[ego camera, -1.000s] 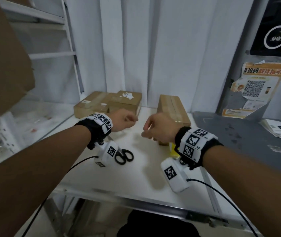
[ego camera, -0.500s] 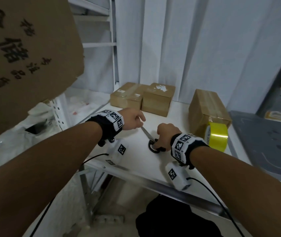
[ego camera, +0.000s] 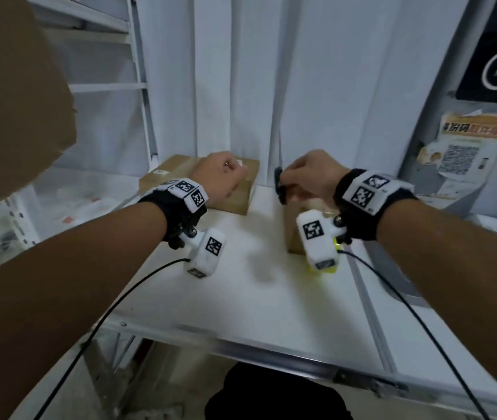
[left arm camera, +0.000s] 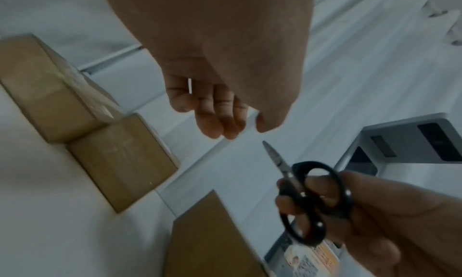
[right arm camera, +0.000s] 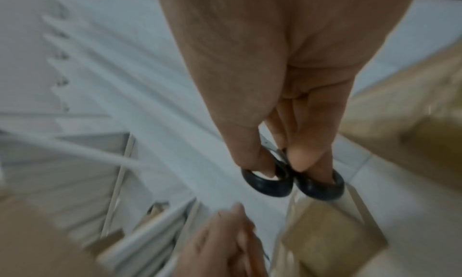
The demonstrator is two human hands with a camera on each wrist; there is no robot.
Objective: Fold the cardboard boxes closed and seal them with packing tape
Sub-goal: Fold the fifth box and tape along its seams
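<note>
While your right hand hangs above the white table, its fingers are curled through and around the black loops of the scissors, thumb in one loop and fingers in the other, with the blades pressed together and pointing toward your left hand. From the left wrist view, that left hand's fingers are loosely curled and lie side by side, the thumb tip just apart from them, and you hold nothing in it; the scissor tip sits near those fingertips without touching. Your left hand hovers over two closed cardboard boxes that stand side by side, touching each other, at the back left of the table against the white curtain. A third cardboard box stands on the table just below your right hand, mostly hidden by the hand and the wrist camera; whether its flaps are taped you cannot tell from the head view. A bit of yellow, the roll of packing tape, peeks out beside that box under the right wrist camera. To the left, a white shelf rack rises beside the table, and a large brown cardboard sheet fills the upper left corner. To the right, a grey cabinet carries a poster with a square code.
</note>
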